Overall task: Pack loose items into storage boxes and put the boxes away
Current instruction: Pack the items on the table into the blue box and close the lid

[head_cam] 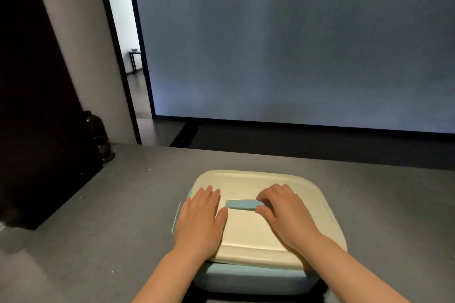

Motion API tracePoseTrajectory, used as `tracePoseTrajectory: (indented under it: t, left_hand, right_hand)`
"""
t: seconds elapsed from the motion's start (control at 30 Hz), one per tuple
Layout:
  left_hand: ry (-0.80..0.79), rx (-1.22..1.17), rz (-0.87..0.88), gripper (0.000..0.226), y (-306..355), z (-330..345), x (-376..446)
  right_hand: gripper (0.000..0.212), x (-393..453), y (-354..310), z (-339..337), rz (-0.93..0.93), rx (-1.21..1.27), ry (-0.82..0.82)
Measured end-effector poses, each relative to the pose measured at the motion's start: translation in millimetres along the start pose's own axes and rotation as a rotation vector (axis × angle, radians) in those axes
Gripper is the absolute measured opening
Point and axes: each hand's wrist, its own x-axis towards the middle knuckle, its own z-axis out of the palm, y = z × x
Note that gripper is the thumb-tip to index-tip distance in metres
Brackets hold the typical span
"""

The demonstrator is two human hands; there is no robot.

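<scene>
Your left hand point(200, 214) lies flat on the cream lid point(248, 231) of the blue storage box point(251, 278); your right hand point(283, 206) pinches the lid's blue handle point(241, 204).

storage box point(248, 278): pale blue | cream lid point(248, 233) on | grey floor point(98, 216)

Home interior: doorway point(123, 32), distant side table point(135, 56).

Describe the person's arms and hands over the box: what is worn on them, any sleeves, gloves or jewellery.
Both forearms are bare right to the bottom edge of the picture; no sleeve shows. The left hand and right hand wear no gloves. No ring, watch or bracelet shows on the fingers or wrists in view. Nails look short and unpainted.
</scene>
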Motion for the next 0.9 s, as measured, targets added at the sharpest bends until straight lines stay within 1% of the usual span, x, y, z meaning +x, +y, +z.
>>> tracePoseTrajectory:
  t: [0.2, 0.27, 0.33, 0.47, 0.57, 0.63, 0.67, 0.7, 0.73, 0.77, 0.8, 0.9]
  left_hand:
    - [-0.095, 0.260, -0.020, 0.060, -4.3, 9.3, -3.8]
    - [-0.129, 0.279, -0.063, 0.062, -6.8, 11.4, -12.9]
    - [-0.128, 0.285, -0.082, 0.063, -6.7, 12.8, -16.8]
    - [-0.154, 0.295, -0.079, 0.063, -3.9, 14.7, -12.0]
    - [-0.171, 0.291, -0.032, 0.059, 3.3, 20.6, 0.2]
    - [-0.180, 0.244, 0.049, 0.056, 17.7, 28.5, 8.5]
    - [-0.190, 0.215, 0.095, 0.054, 27.5, 33.9, 12.2]
    - [-0.196, 0.197, 0.143, 0.053, 38.0, 39.4, 15.5]
    - [-0.199, 0.193, 0.187, 0.053, 48.1, 44.6, 18.3]
    - [-0.198, 0.200, 0.224, 0.053, 57.5, 49.7, 21.3]
    - [-0.194, 0.209, 0.250, 0.053, 66.1, 54.0, 24.4]
    - [-0.178, 0.229, 0.260, 0.055, 84.4, 62.2, 32.2]
  right_hand:
    - [0.017, -1.4, 0.2, 1.9, -0.057, 0.034, -0.045]
    - [0.015, -6.5, -4.1, 5.8, -0.076, 0.033, -0.046]
    - [0.014, -9.2, -5.8, 8.7, -0.077, 0.042, -0.022]
    - [0.016, -7.2, -5.0, 6.8, -0.057, 0.057, -0.026]
    - [0.018, -8.3, -4.0, 5.9, -0.046, 0.050, -0.051]
    - [0.019, -10.3, -0.3, 6.1, 0.013, 0.141, -0.079]
    - [0.019, -11.2, 2.4, 4.5, 0.077, 0.269, -0.066]
    - [0.019, -13.1, 5.5, 1.1, 0.143, 0.396, -0.019]
    - [0.020, -16.7, 9.6, -2.1, 0.205, 0.465, 0.044]
    - [0.022, -20.9, 13.7, -5.7, 0.252, 0.458, 0.084]
    - [0.025, -26.1, 19.5, -8.2, 0.278, 0.387, 0.104]
    - [0.033, -44.6, 42.0, -10.2, 0.292, 0.101, 0.171]
